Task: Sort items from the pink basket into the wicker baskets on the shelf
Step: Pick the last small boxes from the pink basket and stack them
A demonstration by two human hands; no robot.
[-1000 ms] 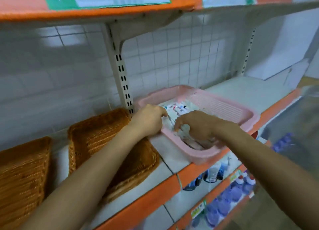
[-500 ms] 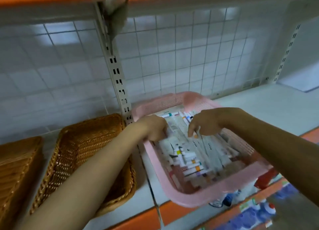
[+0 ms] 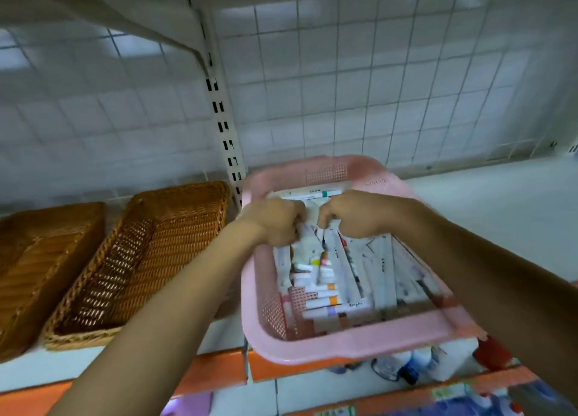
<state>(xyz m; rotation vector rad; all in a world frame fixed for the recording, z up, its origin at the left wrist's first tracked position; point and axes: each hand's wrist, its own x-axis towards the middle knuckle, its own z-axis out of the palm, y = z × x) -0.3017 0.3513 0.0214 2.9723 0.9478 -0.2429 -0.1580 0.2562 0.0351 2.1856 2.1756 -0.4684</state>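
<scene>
Both bare forearms reach forward from the lower corners and converge toward the middle. The left hand (image 3: 273, 220) is knuckles-up with the wrist nearly straight, its fingers (image 3: 295, 225) curled down and inward. The right hand (image 3: 353, 214) mirrors it (back of the hand toward the camera), with its fingers curled toward the left hand. The two hands sit close together, knuckles almost facing, with a narrow gap between them. Blur softens the fingertips, but each hand seems to pinch the white items (image 3: 312, 211) beneath it.
</scene>
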